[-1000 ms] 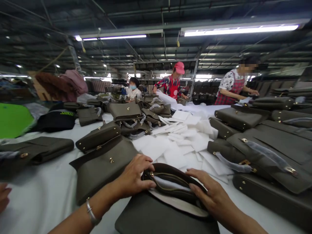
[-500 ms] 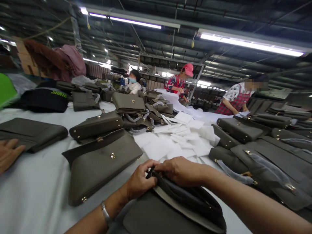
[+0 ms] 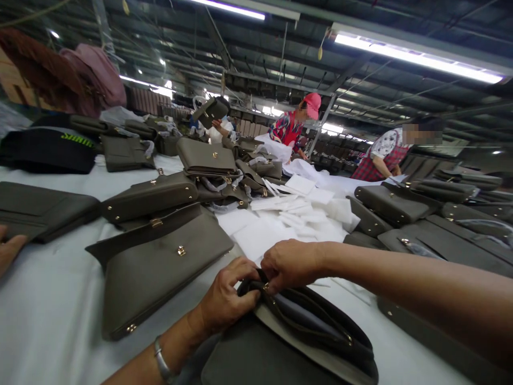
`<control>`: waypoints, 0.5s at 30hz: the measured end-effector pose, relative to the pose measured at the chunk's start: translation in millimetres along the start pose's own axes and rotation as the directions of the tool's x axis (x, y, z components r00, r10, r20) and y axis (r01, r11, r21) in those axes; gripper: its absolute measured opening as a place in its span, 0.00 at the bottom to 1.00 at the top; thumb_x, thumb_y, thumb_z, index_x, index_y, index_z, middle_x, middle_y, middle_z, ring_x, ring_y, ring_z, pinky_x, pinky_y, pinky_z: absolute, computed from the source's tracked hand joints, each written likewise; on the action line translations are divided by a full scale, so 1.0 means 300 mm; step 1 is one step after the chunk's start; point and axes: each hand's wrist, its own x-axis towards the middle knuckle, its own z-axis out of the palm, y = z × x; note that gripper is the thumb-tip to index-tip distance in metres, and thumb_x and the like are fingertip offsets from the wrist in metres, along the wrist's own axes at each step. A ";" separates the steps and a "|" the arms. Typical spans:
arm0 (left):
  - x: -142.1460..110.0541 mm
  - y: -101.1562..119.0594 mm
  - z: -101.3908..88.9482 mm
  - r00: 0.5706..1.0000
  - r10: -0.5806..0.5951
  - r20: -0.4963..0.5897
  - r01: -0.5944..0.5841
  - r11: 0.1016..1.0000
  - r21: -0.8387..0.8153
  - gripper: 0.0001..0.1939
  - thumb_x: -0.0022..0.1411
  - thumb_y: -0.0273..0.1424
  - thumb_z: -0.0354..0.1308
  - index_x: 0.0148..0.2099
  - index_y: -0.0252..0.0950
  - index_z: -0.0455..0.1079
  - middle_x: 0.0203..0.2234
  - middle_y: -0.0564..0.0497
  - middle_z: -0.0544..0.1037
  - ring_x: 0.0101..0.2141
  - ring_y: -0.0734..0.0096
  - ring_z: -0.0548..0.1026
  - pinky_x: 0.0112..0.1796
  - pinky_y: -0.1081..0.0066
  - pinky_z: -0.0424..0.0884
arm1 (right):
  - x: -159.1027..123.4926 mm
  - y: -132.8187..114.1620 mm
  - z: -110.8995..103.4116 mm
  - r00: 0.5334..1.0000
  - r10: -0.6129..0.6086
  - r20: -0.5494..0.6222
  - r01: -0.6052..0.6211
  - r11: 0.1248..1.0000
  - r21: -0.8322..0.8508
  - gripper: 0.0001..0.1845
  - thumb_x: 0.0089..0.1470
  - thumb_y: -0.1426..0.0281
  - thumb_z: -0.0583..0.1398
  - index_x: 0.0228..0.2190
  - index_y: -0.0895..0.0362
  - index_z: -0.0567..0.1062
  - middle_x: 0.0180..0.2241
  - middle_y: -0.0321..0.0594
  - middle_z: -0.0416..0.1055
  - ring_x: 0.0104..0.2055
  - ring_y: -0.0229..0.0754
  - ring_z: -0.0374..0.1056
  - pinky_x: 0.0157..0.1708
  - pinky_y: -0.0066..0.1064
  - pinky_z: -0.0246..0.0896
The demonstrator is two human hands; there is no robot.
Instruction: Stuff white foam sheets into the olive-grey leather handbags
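An olive-grey handbag (image 3: 256,358) lies at the bottom of the view, its top opening turned up and gaping. My left hand (image 3: 230,294), with a metal bracelet on the wrist, pinches the bag's near-left upper corner between thumb and fingers. Right beside it, my right hand (image 3: 290,264) is closed at the same end of the opening. A small gold metal piece (image 3: 266,287) shows at its fingertips; whether it is a zipper pull I cannot tell. Left of my hands rests another olive-grey handbag (image 3: 168,267) with a gold clasp and its flap up.
White foam sheets (image 3: 296,214) are heaped beyond my hands. Stacked handbags (image 3: 206,158) stand behind and more (image 3: 401,206) at right. Another person's hand (image 3: 10,248) is beside a flat bag (image 3: 48,208) at far left. Several people work across the white-covered table (image 3: 48,299).
The bag's opening gapes wider, showing more of its inside. My right hand has shifted slightly up, still at the same corner. A person at the back now holds up a bag.
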 end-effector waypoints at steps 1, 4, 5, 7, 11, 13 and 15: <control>-0.001 0.002 -0.002 1.000 -0.003 0.007 0.003 1.000 0.002 0.03 0.53 0.27 0.58 0.33 0.35 0.71 0.36 0.49 0.73 0.38 0.68 0.71 0.41 0.69 0.65 | -0.002 -0.005 -0.005 0.999 0.034 0.023 -0.035 0.999 0.032 0.16 0.54 0.57 0.62 0.37 0.55 0.78 0.34 0.40 0.75 0.34 0.42 0.68 0.25 0.28 0.48; -0.001 0.004 -0.009 0.999 -0.016 0.038 0.015 1.000 0.003 0.02 0.54 0.28 0.57 0.31 0.35 0.70 0.35 0.49 0.72 0.37 0.68 0.70 0.40 0.69 0.65 | -0.021 -0.024 0.003 0.991 0.128 0.034 -0.130 0.989 0.070 0.17 0.54 0.55 0.61 0.37 0.55 0.78 0.33 0.41 0.76 0.34 0.44 0.69 0.24 0.28 0.48; 0.000 0.004 -0.012 0.999 -0.022 0.047 0.022 1.000 0.004 0.02 0.54 0.29 0.57 0.31 0.35 0.69 0.34 0.50 0.72 0.36 0.68 0.70 0.39 0.69 0.64 | -0.033 -0.033 0.014 0.988 0.152 0.002 -0.152 0.987 0.053 0.17 0.54 0.56 0.61 0.35 0.56 0.78 0.32 0.42 0.75 0.33 0.44 0.69 0.23 0.29 0.47; 0.004 0.003 -0.017 0.997 -0.038 0.062 0.037 0.999 0.011 0.03 0.54 0.29 0.56 0.31 0.35 0.69 0.31 0.50 0.71 0.34 0.69 0.69 0.37 0.69 0.63 | -0.061 -0.052 0.044 0.988 0.099 -0.119 -0.106 0.993 -0.058 0.12 0.55 0.62 0.59 0.34 0.58 0.77 0.32 0.43 0.75 0.32 0.44 0.69 0.23 0.29 0.45; 0.012 0.009 -0.020 0.995 -0.064 0.075 0.062 0.998 0.025 0.03 0.53 0.29 0.57 0.29 0.35 0.68 0.29 0.51 0.70 0.32 0.69 0.68 0.35 0.70 0.62 | -0.106 -0.075 0.112 0.950 -0.166 -0.264 0.073 0.941 -0.330 0.07 0.53 0.76 0.56 0.33 0.60 0.74 0.32 0.43 0.72 0.28 0.43 0.67 0.21 0.30 0.43; 0.012 0.013 -0.019 0.995 -0.076 0.068 0.073 0.997 0.039 0.03 0.53 0.29 0.56 0.28 0.35 0.67 0.29 0.51 0.70 0.32 0.69 0.68 0.35 0.70 0.62 | -0.115 -0.076 0.132 0.938 -0.170 -0.302 0.046 0.924 -0.379 0.05 0.52 0.76 0.57 0.32 0.60 0.73 0.30 0.42 0.70 0.25 0.42 0.64 0.20 0.31 0.41; 0.010 0.017 -0.016 0.995 -0.083 0.056 0.080 0.995 0.052 0.03 0.54 0.28 0.56 0.28 0.35 0.67 0.29 0.51 0.70 0.33 0.69 0.68 0.36 0.70 0.62 | -0.119 -0.074 0.141 0.882 -0.329 -0.337 0.130 0.858 -0.496 0.04 0.53 0.76 0.57 0.29 0.60 0.72 0.29 0.43 0.68 0.26 0.43 0.63 0.20 0.33 0.41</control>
